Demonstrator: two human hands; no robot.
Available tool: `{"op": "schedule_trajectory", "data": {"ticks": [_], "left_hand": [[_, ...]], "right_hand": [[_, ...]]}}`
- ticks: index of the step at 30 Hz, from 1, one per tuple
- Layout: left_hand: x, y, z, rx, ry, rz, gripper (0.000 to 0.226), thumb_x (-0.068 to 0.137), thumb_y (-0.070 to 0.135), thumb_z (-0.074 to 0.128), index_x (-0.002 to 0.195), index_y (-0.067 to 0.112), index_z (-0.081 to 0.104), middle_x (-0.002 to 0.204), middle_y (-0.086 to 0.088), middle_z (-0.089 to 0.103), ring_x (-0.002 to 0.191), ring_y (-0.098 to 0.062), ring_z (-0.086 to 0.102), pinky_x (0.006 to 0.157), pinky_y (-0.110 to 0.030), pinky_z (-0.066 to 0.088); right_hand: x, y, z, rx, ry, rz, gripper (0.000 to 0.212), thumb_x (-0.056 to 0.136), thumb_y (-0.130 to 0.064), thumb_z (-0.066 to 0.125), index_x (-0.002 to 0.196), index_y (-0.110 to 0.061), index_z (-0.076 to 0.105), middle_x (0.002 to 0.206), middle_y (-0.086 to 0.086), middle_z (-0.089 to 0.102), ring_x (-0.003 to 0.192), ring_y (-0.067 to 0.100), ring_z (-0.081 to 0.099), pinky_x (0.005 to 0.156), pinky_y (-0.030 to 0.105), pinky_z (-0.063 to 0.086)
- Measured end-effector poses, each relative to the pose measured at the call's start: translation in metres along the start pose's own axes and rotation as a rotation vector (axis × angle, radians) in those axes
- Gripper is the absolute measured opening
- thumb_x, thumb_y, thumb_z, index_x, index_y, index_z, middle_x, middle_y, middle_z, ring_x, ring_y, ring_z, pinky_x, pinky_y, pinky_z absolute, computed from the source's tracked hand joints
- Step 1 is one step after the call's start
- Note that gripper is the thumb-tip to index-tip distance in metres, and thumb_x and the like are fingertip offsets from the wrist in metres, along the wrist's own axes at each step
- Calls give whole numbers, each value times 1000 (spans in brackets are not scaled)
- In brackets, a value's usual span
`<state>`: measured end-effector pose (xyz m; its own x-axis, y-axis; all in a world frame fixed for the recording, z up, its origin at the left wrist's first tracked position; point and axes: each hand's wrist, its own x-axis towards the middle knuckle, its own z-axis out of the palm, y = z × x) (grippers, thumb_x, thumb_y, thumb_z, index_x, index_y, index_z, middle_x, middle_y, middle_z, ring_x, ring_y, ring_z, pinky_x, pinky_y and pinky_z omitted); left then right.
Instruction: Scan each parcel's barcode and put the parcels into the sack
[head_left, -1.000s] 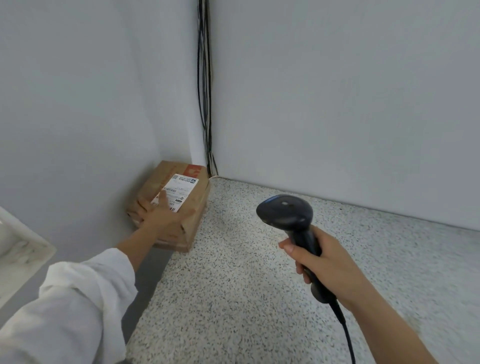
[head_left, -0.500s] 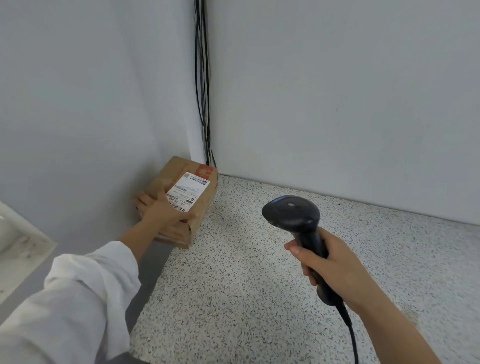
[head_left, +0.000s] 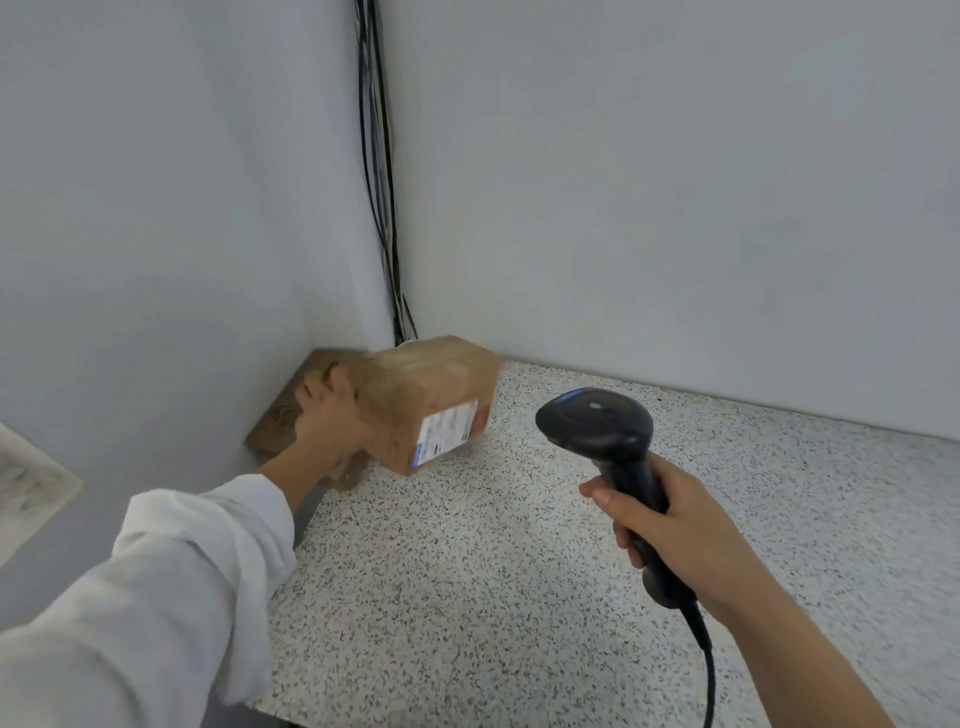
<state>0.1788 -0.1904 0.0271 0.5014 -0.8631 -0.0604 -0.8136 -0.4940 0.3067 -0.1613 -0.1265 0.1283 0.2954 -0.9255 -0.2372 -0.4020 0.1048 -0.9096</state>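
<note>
- parcel (head_left: 426, 395) – brown carton, motion-blurred, tilted over the back-left corner of the surface (head_left: 467, 571); can't tell whether its low corner touches the surface
- white label (head_left: 447, 434) on its near end face, turned toward the scanner (head_left: 597, 423); print unreadable
- second brown parcel (head_left: 280, 421) lies under and behind it, against the left wall (head_left: 156, 234)
- surface: speckled grey-white, matte, running into a corner of two plain pale walls
- black cables (head_left: 379, 182) run down the corner seam behind the parcels
- white object (head_left: 31, 483) at the left edge, cut off, unclear what it is
- left grip (head_left: 330, 423), white sleeve (head_left: 171, 571): fingers wrapped over the tilted parcel's left end, holding it
- right grip (head_left: 670, 525): fist closed round the scanner handle, head aimed at the parcel, near it but apart – scanner cord (head_left: 709, 665) hangs off the bottom
</note>
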Motion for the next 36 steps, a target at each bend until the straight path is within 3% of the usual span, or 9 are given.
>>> {"op": "schedule_trajectory", "data": {"ticks": [3, 6, 9, 15, 18, 21, 31, 33, 36], "left_hand": [[-5, 6, 15, -60, -42, 11, 78, 84, 48, 57, 140, 4, 24, 144, -23, 21, 134, -41, 19, 102, -51, 33], [-10, 26, 37, -168, -134, 155, 79, 84, 51, 60, 145, 15, 25, 152, -16, 15, 140, -39, 12, 107, -56, 27], [-6, 46, 59, -207, -350, 168, 104, 68, 76, 58, 148, 23, 19, 154, -13, 15, 140, -35, 20, 109, -56, 26], [-3, 50, 88, 265, -535, 309, 128, 60, 74, 69, 150, 27, -10, 156, -15, -12, 144, -35, -8, 115, -52, -1], [2, 48, 90, 409, -638, 320, 144, 54, 74, 72, 145, 23, -27, 151, -17, -30, 141, -36, -23, 114, -54, -7], [-4, 48, 92, 451, -659, 340, 147, 53, 72, 74, 142, 24, -33, 149, -19, -33, 138, -38, -28, 110, -60, -11], [-26, 74, 99, 464, -586, 374, 133, 55, 82, 62, 147, 22, -11, 152, -22, 4, 139, -41, 10, 110, -60, 20], [-31, 89, 99, 365, -669, 349, 127, 58, 79, 64, 147, 21, -7, 150, -19, 15, 136, -37, 21, 107, -55, 30], [-50, 115, 99, -1, -954, 248, 103, 73, 69, 61, 147, 19, 9, 147, -12, 32, 127, -32, 42, 102, -49, 40]], "right_hand": [[-1, 4, -12, 1, 13, 17, 16, 84, -27, 65, 94, -16, 65, 54, 0, 57, 46, 13, 51, 54, 25, 45], [0, 10, -24, -7, 18, 30, 15, 84, -28, 65, 94, -16, 65, 54, 0, 57, 47, 14, 51, 54, 25, 45], [0, 15, -33, -17, 37, 56, 14, 83, -28, 66, 91, -16, 64, 54, 1, 58, 46, 14, 51, 53, 23, 45], [1, 26, -40, -10, 49, 113, 17, 83, -25, 66, 92, -11, 65, 51, 1, 57, 46, 15, 51, 53, 26, 45], [1, 30, -42, -8, 52, 129, 18, 82, -25, 66, 92, -10, 65, 51, 2, 57, 45, 15, 51, 54, 28, 45], [4, 33, -40, -7, 53, 148, 17, 82, -24, 66, 92, -11, 66, 51, 2, 58, 45, 15, 51, 53, 27, 45], [-4, 45, -48, 8, 45, 157, 18, 83, -25, 66, 94, -11, 65, 51, 2, 56, 45, 15, 50, 51, 24, 43], [-9, 48, -55, 10, 51, 149, 18, 83, -24, 65, 94, -10, 64, 51, 2, 56, 45, 14, 50, 50, 24, 43], [-19, 53, -70, 19, 69, 140, 18, 84, -23, 65, 95, -9, 65, 51, 2, 55, 44, 13, 50, 48, 20, 43]]}}
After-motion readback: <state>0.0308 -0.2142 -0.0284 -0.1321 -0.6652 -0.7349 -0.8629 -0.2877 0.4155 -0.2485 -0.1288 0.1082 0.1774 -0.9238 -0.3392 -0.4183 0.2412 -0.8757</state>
